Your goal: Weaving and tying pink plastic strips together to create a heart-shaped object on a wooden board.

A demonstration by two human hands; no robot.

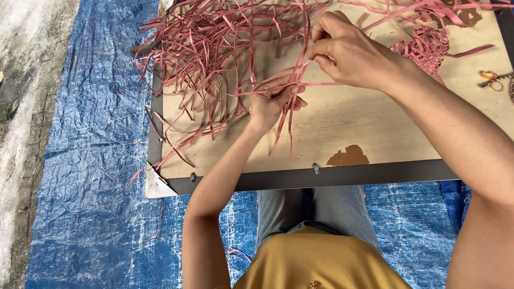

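Note:
A loose heap of thin pink strips [214, 48] lies across the far left of a pale wooden board [348, 123]. My left hand [273, 104] is closed around a small bunch of these strips near the board's middle, their ends hanging toward me. Just above it, my right hand [348, 51] pinches one or two strips between thumb and fingers where they cross. A small woven pink piece [425, 48] rests on the board right of my right hand.
The board has a dark frame [332, 175] along its near edge and lies on a blue tarp [91, 160]. Orange-handled scissors [491, 79] sit at the board's right edge. Bare concrete [27, 80] runs along the left. My knees are under the board.

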